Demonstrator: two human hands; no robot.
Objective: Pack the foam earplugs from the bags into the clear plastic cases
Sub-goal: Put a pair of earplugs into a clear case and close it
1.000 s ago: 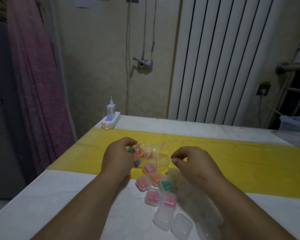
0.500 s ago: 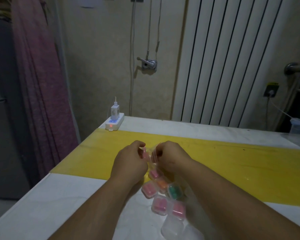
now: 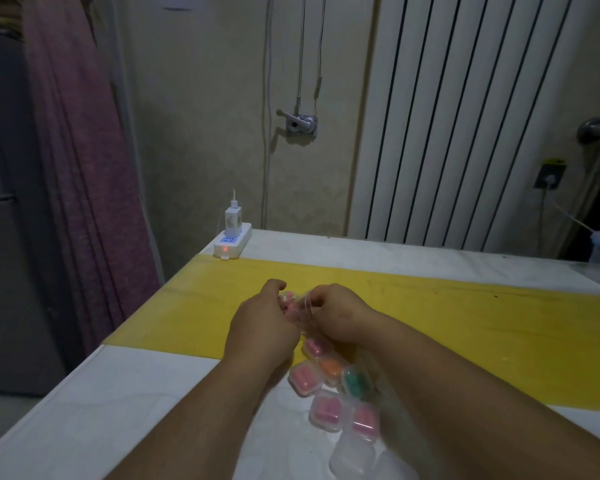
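Note:
My left hand [image 3: 262,323] and my right hand [image 3: 336,315] meet over the yellow strip of the table, both pinching a clear plastic bag [image 3: 297,304] with pink earplugs showing between the fingers. Most of the bag is hidden by the hands. Just below them lie several small clear cases: ones filled with pink earplugs [image 3: 303,377], one with orange [image 3: 331,367], one with green [image 3: 357,382], and more pink ones [image 3: 326,410]. An unfilled clear case [image 3: 352,457] lies nearest to me.
A white power strip [image 3: 231,242] with a charger plugged in sits at the table's far left corner. The table [image 3: 118,410] is white with a yellow band [image 3: 465,323] across it. A purple curtain [image 3: 80,168] hangs on the left; a radiator stands behind.
My right hand moved left from beside the cases to the bag and now pinches it opposite my left hand. The view shifted slightly downward and left.

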